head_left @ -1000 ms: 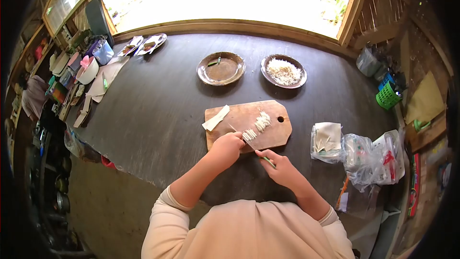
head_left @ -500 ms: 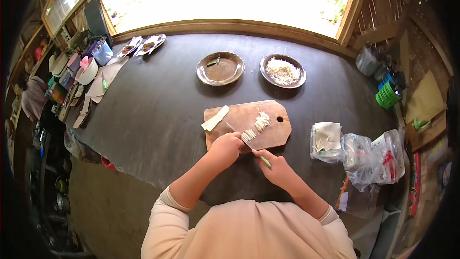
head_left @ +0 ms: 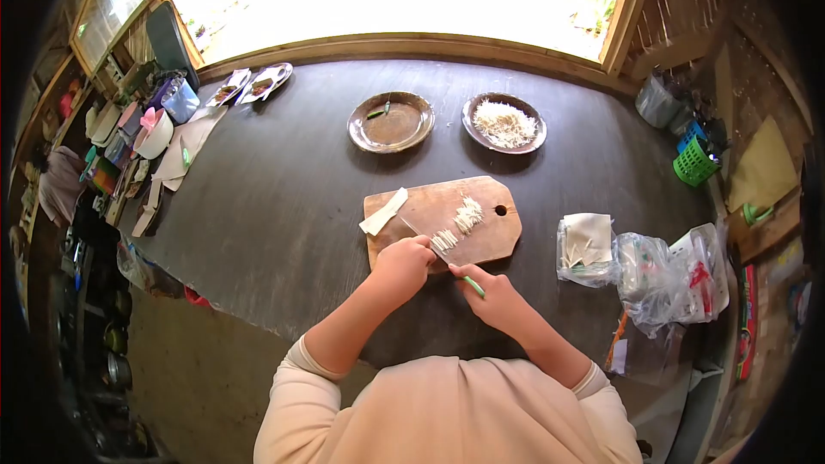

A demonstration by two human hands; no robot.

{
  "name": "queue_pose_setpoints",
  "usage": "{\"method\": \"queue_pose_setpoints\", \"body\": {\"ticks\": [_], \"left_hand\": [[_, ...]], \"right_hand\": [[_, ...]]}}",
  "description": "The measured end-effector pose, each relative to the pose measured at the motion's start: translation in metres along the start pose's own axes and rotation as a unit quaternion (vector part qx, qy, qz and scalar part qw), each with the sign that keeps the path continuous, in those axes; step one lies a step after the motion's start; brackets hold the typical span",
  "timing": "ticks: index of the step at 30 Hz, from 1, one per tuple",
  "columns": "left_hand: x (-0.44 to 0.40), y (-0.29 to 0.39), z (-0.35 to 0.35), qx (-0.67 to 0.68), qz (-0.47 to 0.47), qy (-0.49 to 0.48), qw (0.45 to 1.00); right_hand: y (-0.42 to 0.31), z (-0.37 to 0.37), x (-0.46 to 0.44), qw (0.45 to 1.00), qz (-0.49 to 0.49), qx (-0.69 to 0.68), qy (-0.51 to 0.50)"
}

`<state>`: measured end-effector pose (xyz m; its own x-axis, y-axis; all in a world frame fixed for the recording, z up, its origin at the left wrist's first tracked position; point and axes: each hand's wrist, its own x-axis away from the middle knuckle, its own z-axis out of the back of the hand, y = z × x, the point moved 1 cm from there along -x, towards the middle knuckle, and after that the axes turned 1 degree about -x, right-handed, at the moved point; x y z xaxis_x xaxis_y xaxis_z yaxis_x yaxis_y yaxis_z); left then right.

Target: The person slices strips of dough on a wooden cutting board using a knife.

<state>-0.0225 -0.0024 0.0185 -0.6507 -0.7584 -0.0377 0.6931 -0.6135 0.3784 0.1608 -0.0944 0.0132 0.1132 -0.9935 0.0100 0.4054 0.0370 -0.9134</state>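
My right hand [head_left: 490, 298] is wrapped round the green handle of a knife [head_left: 473, 286]. Its thin blade slants up and left across a wooden cutting board [head_left: 490, 243]. Close against the blade, my left hand [head_left: 402, 262] is closed, with its fingertips bent down on the board; what lies under them is hidden. Short pale cut strips [head_left: 444, 241] lie just right of the blade, and a looser heap of pale shreds [head_left: 468, 216] sits beyond them. Flat pale pieces [head_left: 384, 211] rest at the board's left end.
Beyond the board stand a brown plate [head_left: 391, 147] with small green things and another brown plate [head_left: 470, 132] heaped with pale shreds. Plastic bags [head_left: 653, 279] lie at right, near a green basket [head_left: 694, 163]. A white bowl [head_left: 153, 137] and other containers line the left edge.
Hands, knife and board hold almost the same places. The whole view has shifted slightly, and the blade appears a little further left on the board.
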Motion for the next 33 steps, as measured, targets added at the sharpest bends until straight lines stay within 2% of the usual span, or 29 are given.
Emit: {"method": "queue_pose_setpoints", "body": {"ticks": [4, 6, 7, 10, 12, 16, 22, 24, 28, 31, 33], "left_hand": [[0.000, -0.002, -0.001, 0.006, -0.006, 0.011, 1.000], [0.001, -0.002, -0.001, 0.001, -0.007, 0.014, 1.000], [0.001, -0.001, -0.001, -0.004, -0.011, 0.013, 1.000], [0.002, 0.000, 0.001, -0.012, -0.014, 0.023, 1.000], [0.001, 0.001, 0.002, -0.011, -0.005, 0.008, 1.000], [0.002, 0.000, -0.004, -0.017, 0.000, 0.010, 1.000], [0.003, -0.001, -0.005, -0.028, -0.015, 0.024, 0.999], [0.002, 0.000, -0.003, -0.027, -0.007, 0.019, 0.999], [0.002, 0.002, -0.003, -0.019, 0.013, 0.014, 1.000], [0.002, -0.001, -0.004, -0.019, 0.005, 0.009, 1.000], [0.002, -0.002, -0.005, -0.020, 0.002, 0.016, 1.000]], "right_hand": [[-0.004, 0.008, 0.006, 1.000, 0.007, -0.012, 0.000], [-0.013, 0.012, 0.011, 0.997, -0.065, -0.001, -0.029], [-0.012, 0.012, 0.010, 0.997, -0.066, -0.001, -0.031], [-0.007, 0.007, 0.008, 0.998, -0.062, -0.008, -0.027], [-0.001, 0.000, 0.003, 1.000, -0.003, -0.010, 0.005], [0.000, 0.003, -0.001, 1.000, 0.002, 0.014, 0.001], [-0.014, 0.011, 0.008, 0.995, -0.089, -0.017, -0.035], [0.000, 0.003, 0.003, 1.000, -0.011, 0.009, -0.003], [0.000, -0.001, -0.002, 1.000, -0.014, 0.024, -0.008], [-0.007, 0.007, 0.002, 0.999, 0.031, 0.007, 0.008], [-0.018, 0.013, 0.007, 0.993, -0.111, -0.007, -0.044]]}}
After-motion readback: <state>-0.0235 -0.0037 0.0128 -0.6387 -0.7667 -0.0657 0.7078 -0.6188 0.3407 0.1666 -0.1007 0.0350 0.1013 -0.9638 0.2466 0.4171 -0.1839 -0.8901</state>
